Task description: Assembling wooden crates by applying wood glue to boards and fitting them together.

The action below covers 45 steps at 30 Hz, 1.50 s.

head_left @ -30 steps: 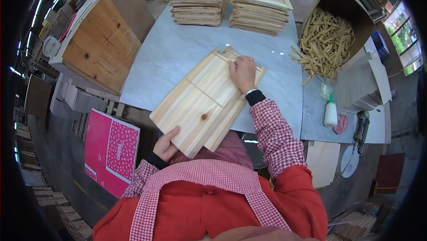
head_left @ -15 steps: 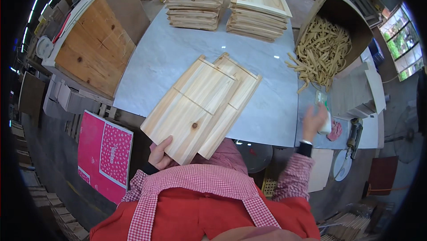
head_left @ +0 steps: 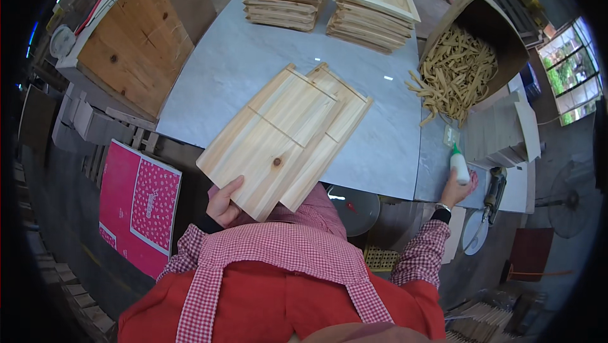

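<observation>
My left hand [head_left: 225,204] is closed on the lower left edge of a pale wooden panel [head_left: 263,137] with a dark knot and thin grooves across it. Partly beneath that one lies a second grooved wooden panel [head_left: 347,115], shifted to the right. Both reach over the near edge of the table towards my lap. Out on the right, my right hand [head_left: 451,192] wraps round a white squeeze bottle [head_left: 459,169], its green nozzle pointing away from me. Most of those fingers are hidden behind the bottle.
Two stacks of wooden panels, a left stack [head_left: 282,4] and a right stack [head_left: 373,20], stand at the back of the grey table [head_left: 266,52]. To the right are a box of tan strips [head_left: 459,68], a pink cloth [head_left: 474,180] and a power tool [head_left: 495,191]. A wooden box [head_left: 136,49] borders the left.
My right hand has come down slightly towards me and closed round the white bottle, which is tipped differently now. My left hand still holds the panel. The whole view has shifted a little.
</observation>
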{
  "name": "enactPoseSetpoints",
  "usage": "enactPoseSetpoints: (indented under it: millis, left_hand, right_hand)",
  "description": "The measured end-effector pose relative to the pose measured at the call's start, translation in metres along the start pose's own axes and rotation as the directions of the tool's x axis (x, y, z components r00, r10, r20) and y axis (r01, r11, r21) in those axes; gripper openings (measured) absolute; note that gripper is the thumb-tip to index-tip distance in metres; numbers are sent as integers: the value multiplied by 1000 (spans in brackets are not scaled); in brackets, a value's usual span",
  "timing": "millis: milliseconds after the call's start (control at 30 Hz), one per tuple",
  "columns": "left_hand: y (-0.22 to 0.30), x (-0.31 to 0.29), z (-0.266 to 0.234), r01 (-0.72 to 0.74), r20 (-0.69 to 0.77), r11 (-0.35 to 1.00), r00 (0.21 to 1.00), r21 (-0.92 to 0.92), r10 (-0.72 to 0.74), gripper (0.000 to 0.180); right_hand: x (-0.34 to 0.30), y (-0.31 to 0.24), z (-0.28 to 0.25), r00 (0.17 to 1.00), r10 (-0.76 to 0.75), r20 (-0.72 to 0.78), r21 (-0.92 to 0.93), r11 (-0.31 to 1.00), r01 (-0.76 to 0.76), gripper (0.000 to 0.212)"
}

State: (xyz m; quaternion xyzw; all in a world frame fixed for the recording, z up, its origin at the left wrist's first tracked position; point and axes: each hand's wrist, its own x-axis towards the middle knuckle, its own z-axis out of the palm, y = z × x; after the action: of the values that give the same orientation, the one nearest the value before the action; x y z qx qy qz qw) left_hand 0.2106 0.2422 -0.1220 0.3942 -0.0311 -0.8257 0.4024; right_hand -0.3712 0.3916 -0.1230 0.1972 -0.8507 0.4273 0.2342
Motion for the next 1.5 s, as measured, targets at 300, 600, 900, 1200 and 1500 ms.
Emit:
enactPoseSetpoints:
  millis: [300,600,900,1200,1500]
  left_hand:
    - [-6,-8,3,-58,-4,982,998,181,60,58]
    - [2,-13,24,-9,-79,1000,997,29,11,59]
    - [0,-12,16,-24,-86,999,996,21,26,58]
    - [0,-10,14,-37,-97,999,995,12,38,56]
    - [2,-4,6,-39,-115,999,992,24,41,56]
  right_hand:
    - [-41,-135,26,918,222,328,773,496,-396,39]
    - [-101,-257,132,755,-4,655,645,524,-556,44]
    - [-99,-291,169,746,-102,658,601,667,-440,48]
    - [-71,-278,141,757,-409,511,568,821,60,49]
    - [-27,-240,85,552,-645,529,592,746,305,45]
